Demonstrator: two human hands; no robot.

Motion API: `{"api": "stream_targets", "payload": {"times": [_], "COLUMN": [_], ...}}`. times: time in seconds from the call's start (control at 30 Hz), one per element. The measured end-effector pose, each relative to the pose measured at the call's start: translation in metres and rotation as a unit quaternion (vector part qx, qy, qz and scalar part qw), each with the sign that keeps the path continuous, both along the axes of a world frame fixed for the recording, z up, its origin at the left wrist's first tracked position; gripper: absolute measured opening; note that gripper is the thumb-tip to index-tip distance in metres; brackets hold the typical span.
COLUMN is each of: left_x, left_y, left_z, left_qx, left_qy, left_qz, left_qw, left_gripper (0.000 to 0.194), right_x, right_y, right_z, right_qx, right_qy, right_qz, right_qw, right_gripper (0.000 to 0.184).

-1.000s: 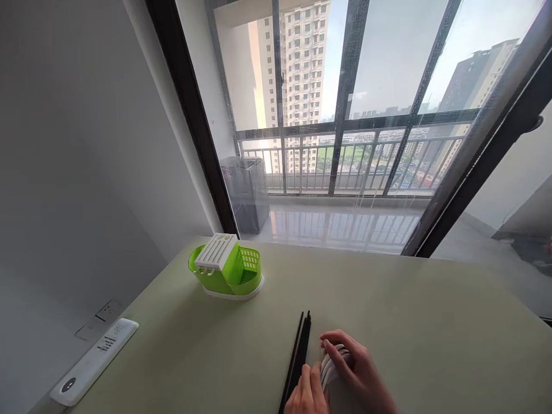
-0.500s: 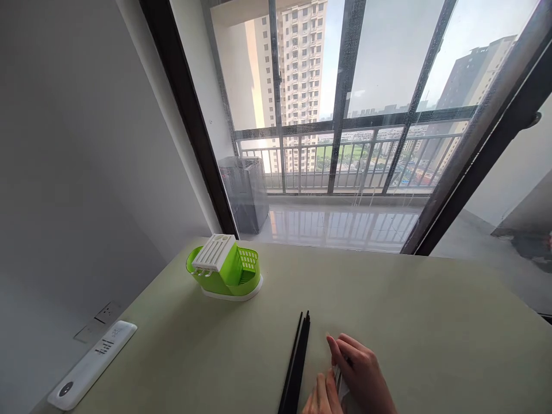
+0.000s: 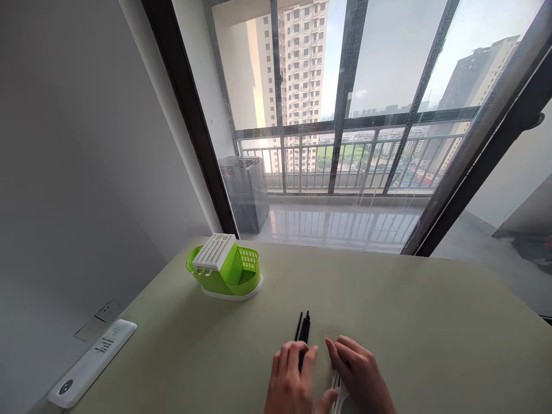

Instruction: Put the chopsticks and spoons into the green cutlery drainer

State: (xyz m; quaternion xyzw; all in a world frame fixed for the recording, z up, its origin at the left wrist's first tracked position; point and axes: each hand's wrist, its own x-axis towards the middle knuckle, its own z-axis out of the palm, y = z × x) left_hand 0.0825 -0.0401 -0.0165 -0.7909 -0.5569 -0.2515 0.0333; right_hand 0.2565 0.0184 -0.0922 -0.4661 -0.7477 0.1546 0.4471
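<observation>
My left hand [image 3: 290, 376] rests over a bundle of black chopsticks [image 3: 305, 329] lying on the table. Its fingers are bent and parted across the sticks, and its thumb reaches right, to the white utensils. Close beside it, my right hand [image 3: 360, 371] is closed around several slim white utensils [image 3: 337, 391], one with a broad rounded part; their upper ends are hidden in the fist. Farther off on the left stands a green and white utensil caddy [image 3: 228, 270], with slots in its white top and small hooks in front.
The pale table [image 3: 388, 310] reaches to a glass sliding door with a dark frame [image 3: 194, 121]. On the left, a white power-strip-like bar [image 3: 92, 363] lies along the table edge by the wall. Beyond the glass, a grey appliance [image 3: 245, 192] stands on the balcony.
My left hand has left its place against the right hand and moved left and up onto the black chopsticks. The right hand keeps its grip, nearly still.
</observation>
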Motion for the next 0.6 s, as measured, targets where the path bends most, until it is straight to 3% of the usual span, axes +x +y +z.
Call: {"api": "stream_targets", "payload": {"times": [0.1, 0.2, 0.27, 0.4, 0.6], "left_x": [-0.040, -0.084, -0.111, -0.152, -0.183], "left_y": [0.029, 0.059, 0.075, 0.098, 0.114], "left_z": [0.050, 0.079, 0.086, 0.086, 0.092], "left_qx": [0.035, 0.127, 0.167, 0.165, 0.109], "left_qy": [-0.023, -0.022, -0.006, 0.030, 0.016], "left_qz": [0.045, 0.120, 0.164, 0.219, 0.168], "left_qw": [0.998, 0.984, 0.972, 0.961, 0.980], "left_gripper": [0.033, 0.030, 0.032, 0.047, 0.053], "right_x": [0.000, -0.001, -0.002, -0.003, -0.004], "right_y": [0.000, 0.001, 0.001, 0.002, 0.003], "right_z": [0.001, 0.005, 0.008, 0.009, 0.007], "right_qx": [0.011, 0.021, 0.016, 0.002, -0.002], "right_qy": [-0.005, 0.000, 0.003, -0.001, 0.002], "right_qz": [0.001, 0.004, 0.006, 0.006, 0.002], "right_qw": [1.000, 1.000, 1.000, 1.000, 1.000], "right_gripper": [0.047, 0.049, 0.049, 0.050, 0.054]}}
